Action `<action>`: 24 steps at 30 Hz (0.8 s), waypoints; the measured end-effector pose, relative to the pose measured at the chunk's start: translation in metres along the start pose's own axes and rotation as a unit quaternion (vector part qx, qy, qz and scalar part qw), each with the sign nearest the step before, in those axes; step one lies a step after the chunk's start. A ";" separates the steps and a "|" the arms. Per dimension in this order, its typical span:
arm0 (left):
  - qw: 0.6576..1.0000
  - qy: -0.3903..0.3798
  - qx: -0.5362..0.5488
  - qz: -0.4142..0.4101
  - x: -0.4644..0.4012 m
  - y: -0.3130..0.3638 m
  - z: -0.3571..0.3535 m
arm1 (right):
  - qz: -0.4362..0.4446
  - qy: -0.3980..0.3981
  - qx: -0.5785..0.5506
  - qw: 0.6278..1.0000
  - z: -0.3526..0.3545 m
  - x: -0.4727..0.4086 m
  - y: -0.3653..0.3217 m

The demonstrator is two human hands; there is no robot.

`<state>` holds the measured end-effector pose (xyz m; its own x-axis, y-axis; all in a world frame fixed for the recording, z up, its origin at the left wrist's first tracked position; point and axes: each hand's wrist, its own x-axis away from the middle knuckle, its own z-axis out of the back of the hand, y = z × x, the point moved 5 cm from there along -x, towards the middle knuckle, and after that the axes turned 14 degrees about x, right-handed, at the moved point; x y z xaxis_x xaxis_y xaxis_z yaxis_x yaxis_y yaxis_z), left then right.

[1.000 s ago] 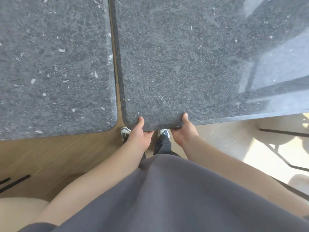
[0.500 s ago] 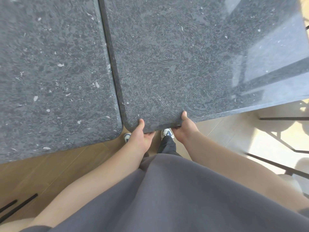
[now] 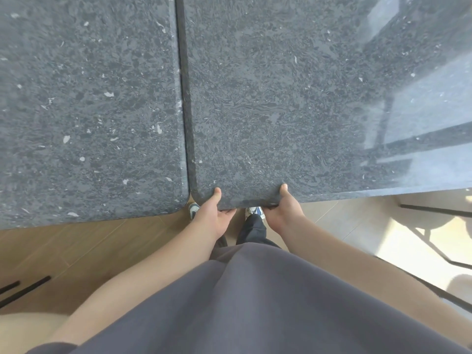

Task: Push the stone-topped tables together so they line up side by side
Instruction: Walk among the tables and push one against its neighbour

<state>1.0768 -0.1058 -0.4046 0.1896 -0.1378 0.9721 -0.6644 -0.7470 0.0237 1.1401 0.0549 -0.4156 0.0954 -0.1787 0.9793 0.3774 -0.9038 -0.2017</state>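
Both worktops side by side, seam nearly closed. Left hand (image 3: 213, 215) and right hand (image 3: 283, 210) clamped on right worktop (image 3: 293, 103) near edge. Left worktop (image 3: 84, 103) front edge offset; alignment outstanding.

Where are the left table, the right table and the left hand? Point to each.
left table (image 3: 89, 111), head view, bare middle of its stone top
right table (image 3: 275, 98), head view, bare stone top
left hand (image 3: 213, 217), head view, back of the hand
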 end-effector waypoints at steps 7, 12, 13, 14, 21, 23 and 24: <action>1.000 -0.013 0.008 -0.025 0.010 -0.003 0.003 | -0.056 -0.074 0.063 0.994 0.005 0.019 -0.011; 0.999 0.007 -0.008 -0.032 0.022 0.004 0.006 | -0.077 -0.063 0.210 0.973 0.010 0.036 -0.025; 0.999 0.012 -0.015 -0.033 0.025 0.006 0.008 | -0.080 -0.062 0.230 0.968 0.010 0.040 -0.028; 0.999 0.018 -0.026 -0.036 0.029 0.009 0.009 | -0.083 -0.064 0.249 0.963 0.009 0.045 -0.031; 0.990 0.018 -0.092 -0.104 0.073 0.019 0.015 | -0.053 -0.116 0.343 0.931 -0.011 0.086 -0.048; 0.984 0.007 -0.114 -0.136 0.090 0.029 0.019 | -0.002 -0.131 0.392 0.910 -0.021 0.097 -0.054; 0.981 0.000 -0.124 -0.152 0.098 0.036 0.021 | 0.028 -0.132 0.407 0.903 -0.026 0.101 -0.058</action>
<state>1.0866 -0.1601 -0.3131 0.4065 0.0668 0.9112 -0.7320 -0.5730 0.3686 1.1040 0.0793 -0.3048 0.3113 -0.0194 0.9501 0.9074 -0.2909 -0.3032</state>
